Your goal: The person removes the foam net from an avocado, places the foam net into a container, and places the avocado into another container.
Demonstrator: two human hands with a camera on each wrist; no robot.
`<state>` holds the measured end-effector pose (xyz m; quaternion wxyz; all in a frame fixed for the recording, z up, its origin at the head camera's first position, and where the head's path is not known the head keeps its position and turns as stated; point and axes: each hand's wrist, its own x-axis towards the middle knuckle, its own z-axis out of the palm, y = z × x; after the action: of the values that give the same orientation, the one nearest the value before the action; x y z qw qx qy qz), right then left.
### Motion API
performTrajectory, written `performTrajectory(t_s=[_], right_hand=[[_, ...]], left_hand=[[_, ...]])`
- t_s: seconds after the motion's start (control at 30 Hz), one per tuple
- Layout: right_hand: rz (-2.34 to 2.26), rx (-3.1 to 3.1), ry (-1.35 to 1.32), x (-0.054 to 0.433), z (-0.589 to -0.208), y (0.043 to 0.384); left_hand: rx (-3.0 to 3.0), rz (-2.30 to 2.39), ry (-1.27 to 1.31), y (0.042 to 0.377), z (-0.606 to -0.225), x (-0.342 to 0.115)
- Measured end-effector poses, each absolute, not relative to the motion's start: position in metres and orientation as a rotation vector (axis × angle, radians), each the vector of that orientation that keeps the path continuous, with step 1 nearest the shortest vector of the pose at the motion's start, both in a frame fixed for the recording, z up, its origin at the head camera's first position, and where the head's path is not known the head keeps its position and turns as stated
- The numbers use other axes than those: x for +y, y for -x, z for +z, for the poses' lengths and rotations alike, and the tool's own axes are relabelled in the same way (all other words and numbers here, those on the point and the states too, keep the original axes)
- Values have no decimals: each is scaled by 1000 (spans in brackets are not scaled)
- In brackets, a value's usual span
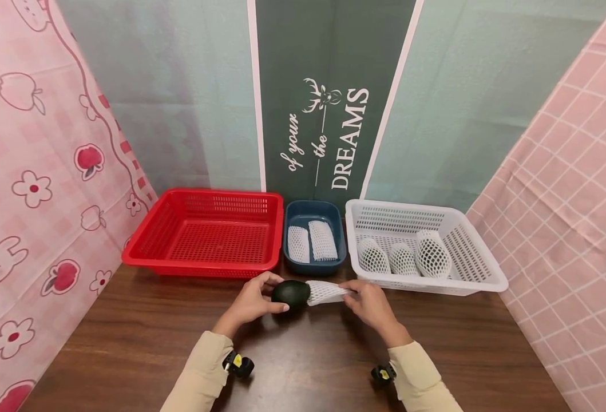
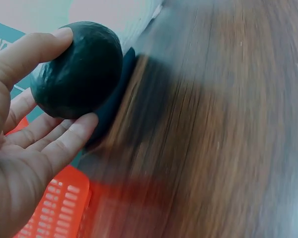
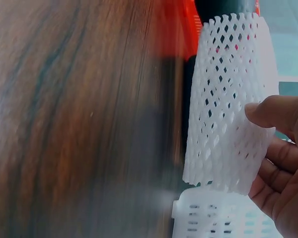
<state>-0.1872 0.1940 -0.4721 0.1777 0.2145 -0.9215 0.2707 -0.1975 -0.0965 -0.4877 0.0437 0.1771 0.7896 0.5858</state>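
Observation:
My left hand [image 1: 253, 299] holds a dark green avocado [image 1: 290, 293] by its left end, thumb on one side and fingers on the other. In the left wrist view the bumpy, shiny skin of the avocado [image 2: 84, 69] shows between thumb and fingertips. My right hand [image 1: 369, 301] pinches the right end of a white foam net sleeve [image 1: 325, 292]. The sleeve's left mouth meets the avocado's right end. Seen from the right wrist, the net sleeve [image 3: 228, 104] is stretched lengthwise, with the thumb pressing on its side.
Behind the hands stand a red basket [image 1: 202, 269] at left, a blue bin [image 1: 313, 268] with two foam net sleeves [image 1: 323, 240], and a white basket [image 1: 480, 283] at right. Several sleeved fruits [image 1: 432, 256] lie in the white basket. Cloth hangs around the brown table [image 1: 303, 366].

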Motion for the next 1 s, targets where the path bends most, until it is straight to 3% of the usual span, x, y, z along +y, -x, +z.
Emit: performTrajectory(t_s=[0.57, 0.9, 1.0], right_hand=[[783, -2611, -585, 199, -473, 184], [823, -2569, -614, 195, -462, 182], [848, -2578, -600, 191, -455, 184]], left_hand=[[2436, 1772, -494, 193, -491, -111], [2406, 1807, -533, 170, -452, -118], [2432, 1785, -531, 171, -457, -123]])
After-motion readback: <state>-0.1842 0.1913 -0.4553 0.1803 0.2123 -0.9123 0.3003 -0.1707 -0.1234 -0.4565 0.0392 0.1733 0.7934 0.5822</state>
